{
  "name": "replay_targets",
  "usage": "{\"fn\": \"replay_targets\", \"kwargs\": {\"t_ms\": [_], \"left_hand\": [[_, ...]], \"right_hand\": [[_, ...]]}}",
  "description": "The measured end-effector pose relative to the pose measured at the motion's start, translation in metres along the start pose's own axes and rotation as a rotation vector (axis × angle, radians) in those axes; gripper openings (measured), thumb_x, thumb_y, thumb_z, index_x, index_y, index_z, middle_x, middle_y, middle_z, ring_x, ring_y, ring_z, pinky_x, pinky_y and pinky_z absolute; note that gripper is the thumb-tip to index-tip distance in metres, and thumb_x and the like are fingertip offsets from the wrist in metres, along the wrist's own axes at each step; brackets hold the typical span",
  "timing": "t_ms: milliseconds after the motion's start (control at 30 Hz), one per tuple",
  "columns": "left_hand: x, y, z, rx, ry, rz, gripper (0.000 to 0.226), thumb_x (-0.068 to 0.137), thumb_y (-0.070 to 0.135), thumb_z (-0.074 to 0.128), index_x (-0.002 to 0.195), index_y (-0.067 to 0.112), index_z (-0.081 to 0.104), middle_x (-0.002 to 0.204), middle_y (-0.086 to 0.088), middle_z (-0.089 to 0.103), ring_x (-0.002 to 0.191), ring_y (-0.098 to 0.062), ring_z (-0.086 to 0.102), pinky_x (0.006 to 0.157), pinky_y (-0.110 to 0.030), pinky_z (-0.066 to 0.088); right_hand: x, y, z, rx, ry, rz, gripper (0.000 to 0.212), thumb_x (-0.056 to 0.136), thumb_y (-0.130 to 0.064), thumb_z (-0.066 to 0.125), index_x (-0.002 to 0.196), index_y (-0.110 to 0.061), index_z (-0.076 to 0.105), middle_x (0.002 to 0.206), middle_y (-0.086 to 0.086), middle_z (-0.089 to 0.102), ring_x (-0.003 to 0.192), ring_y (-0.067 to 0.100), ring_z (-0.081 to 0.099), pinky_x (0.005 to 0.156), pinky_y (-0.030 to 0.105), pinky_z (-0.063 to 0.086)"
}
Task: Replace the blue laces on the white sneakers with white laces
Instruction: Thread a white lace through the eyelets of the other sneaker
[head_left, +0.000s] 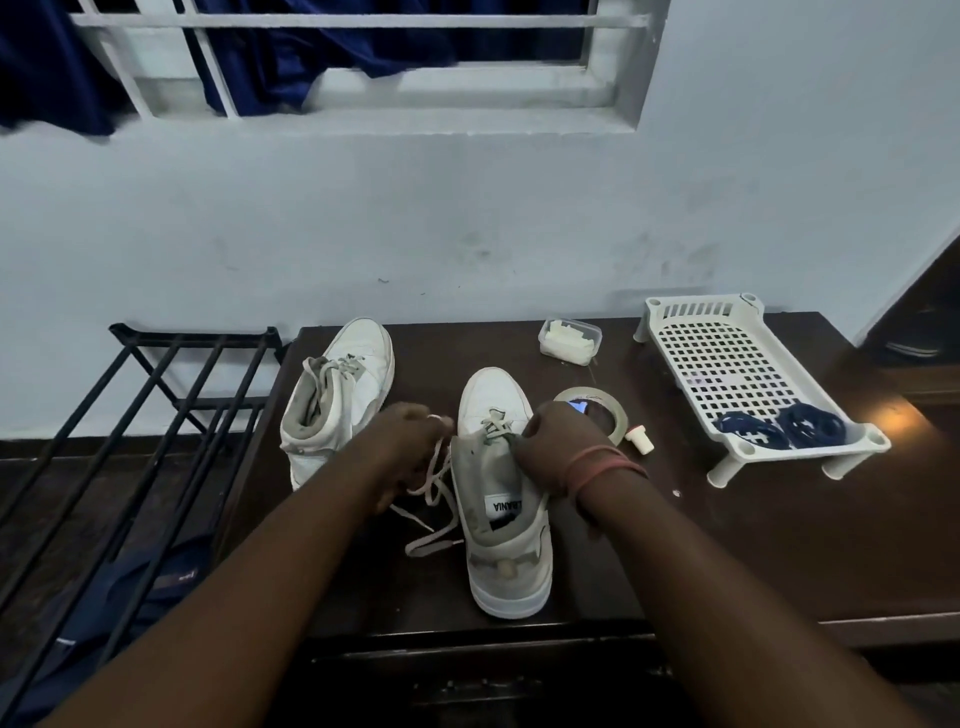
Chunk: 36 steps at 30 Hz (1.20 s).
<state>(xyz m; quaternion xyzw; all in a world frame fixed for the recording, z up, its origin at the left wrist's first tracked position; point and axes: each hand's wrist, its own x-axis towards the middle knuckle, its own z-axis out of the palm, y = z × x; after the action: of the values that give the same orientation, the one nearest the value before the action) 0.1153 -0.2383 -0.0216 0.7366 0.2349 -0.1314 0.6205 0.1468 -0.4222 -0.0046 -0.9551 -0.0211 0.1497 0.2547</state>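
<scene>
Two white sneakers stand on a dark wooden table (727, 545). The near sneaker (506, 551) points away from me and carries a white lace (436, 499) through its lower eyelets, with loose ends trailing to its left. My left hand (410, 441) pinches a strand of that lace beside the shoe. My right hand (550, 447) grips the lace at the tongue, over the eyelets. The far sneaker (337, 400) stands to the left, laced in white. Two coiled blue laces (779, 428) lie in a white basket.
The white perforated basket (737, 364) sits at the right. A roll of clear tape (605, 410), a small white stopper (636, 434) and a small clear tub (569, 343) lie behind the near shoe. A black metal rack (156, 415) stands left of the table.
</scene>
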Motion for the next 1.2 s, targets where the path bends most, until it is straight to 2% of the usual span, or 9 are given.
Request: {"fn": "replay_targets", "kwargs": {"t_ms": [100, 267, 500, 600, 733, 833, 933, 1100, 1200], "left_hand": [[-0.003, -0.004, 0.008, 0.539, 0.055, 0.189, 0.014, 0.082, 0.017, 0.07, 0.077, 0.005, 0.07, 0.072, -0.012, 0.066, 0.06, -0.019, 0.056, 0.055, -0.027, 0.046], [-0.011, 0.005, 0.012, 0.98, 0.105, 0.249, 0.028, 0.083, 0.025, 0.059, 0.059, 0.016, 0.049, 0.065, 0.001, 0.055, 0.065, -0.018, 0.055, 0.059, -0.029, 0.042], [-0.042, 0.058, -0.015, 0.07, -0.016, 0.308, 0.032, 0.1, 0.028, 0.057, 0.084, 0.003, 0.071, 0.069, -0.007, 0.068, 0.055, -0.014, 0.058, 0.06, -0.029, 0.048], [-0.056, 0.07, -0.01, -0.439, -0.212, 0.338, 0.022, 0.103, 0.018, 0.051, 0.107, 0.006, 0.069, 0.081, -0.001, 0.066, 0.073, -0.012, 0.061, 0.077, -0.028, 0.052], [-0.063, 0.076, 0.0, -0.899, -0.396, 0.254, 0.031, 0.103, 0.006, 0.042, 0.128, 0.003, 0.06, 0.096, -0.004, 0.07, 0.083, -0.015, 0.065, 0.079, -0.031, 0.058], [-0.055, 0.074, -0.007, -1.151, -0.321, 0.21, 0.033, 0.1, -0.006, 0.04, 0.128, -0.004, 0.056, 0.124, -0.01, 0.069, 0.097, -0.017, 0.071, 0.08, -0.026, 0.06], [-0.041, 0.067, -0.024, -1.389, -0.185, 0.15, 0.027, 0.096, -0.014, 0.04, 0.118, -0.011, 0.055, 0.12, -0.018, 0.07, 0.1, -0.023, 0.073, 0.08, -0.028, 0.061], [-0.019, 0.048, -0.033, -1.485, 0.031, 0.023, 0.018, 0.097, -0.01, 0.044, 0.112, -0.004, 0.052, 0.111, -0.018, 0.06, 0.105, -0.025, 0.062, 0.098, -0.036, 0.054], [-0.023, 0.048, -0.011, -0.961, -0.048, 0.01, 0.011, 0.099, 0.001, 0.047, 0.108, 0.007, 0.047, 0.083, -0.005, 0.041, 0.072, -0.016, 0.05, 0.062, -0.018, 0.052]], "right_hand": [[0.0, 0.001, 0.002, -0.009, 0.041, -0.015, 0.018, 0.086, -0.021, 0.058, 0.095, -0.007, 0.065, 0.079, 0.003, 0.06, 0.071, 0.02, 0.055, 0.055, 0.022, 0.034], [0.003, 0.001, -0.002, -0.041, -0.015, -0.005, 0.019, 0.087, -0.026, 0.058, 0.094, -0.009, 0.065, 0.077, 0.001, 0.061, 0.066, 0.016, 0.056, 0.049, 0.02, 0.034], [-0.006, -0.013, -0.031, 0.375, 0.291, -0.286, 0.025, 0.088, -0.033, 0.065, 0.073, -0.012, 0.063, 0.073, 0.003, 0.066, 0.07, 0.019, 0.062, 0.067, 0.03, 0.047], [-0.019, -0.035, -0.033, 0.774, 0.018, -0.363, 0.027, 0.095, -0.034, 0.06, 0.08, -0.012, 0.065, 0.08, 0.011, 0.071, 0.069, 0.024, 0.064, 0.069, 0.045, 0.054], [-0.029, -0.05, -0.029, 1.053, -0.398, -0.309, 0.058, 0.097, -0.054, 0.047, 0.104, 0.001, 0.064, 0.091, 0.014, 0.065, 0.081, 0.027, 0.057, 0.076, 0.04, 0.047], [-0.03, -0.041, -0.03, 0.992, -0.49, -0.34, 0.058, 0.099, -0.039, 0.051, 0.111, 0.017, 0.055, 0.072, 0.016, 0.057, 0.069, 0.025, 0.052, 0.075, 0.039, 0.044], [-0.029, -0.033, -0.044, 1.127, -0.491, -0.322, 0.031, 0.1, -0.021, 0.05, 0.102, 0.007, 0.064, 0.054, 0.002, 0.035, 0.053, 0.015, 0.034, 0.064, 0.032, 0.042], [-0.006, -0.009, -0.059, 1.148, -0.034, 0.017, 0.022, 0.094, -0.027, 0.062, 0.082, -0.009, 0.067, 0.048, -0.003, 0.037, 0.046, 0.014, 0.031, 0.052, 0.028, 0.042], [-0.001, 0.002, -0.045, 0.851, 0.081, 0.002, 0.025, 0.087, -0.033, 0.068, 0.07, -0.016, 0.076, 0.046, -0.006, 0.051, 0.046, 0.014, 0.041, 0.054, 0.031, 0.042]]}}
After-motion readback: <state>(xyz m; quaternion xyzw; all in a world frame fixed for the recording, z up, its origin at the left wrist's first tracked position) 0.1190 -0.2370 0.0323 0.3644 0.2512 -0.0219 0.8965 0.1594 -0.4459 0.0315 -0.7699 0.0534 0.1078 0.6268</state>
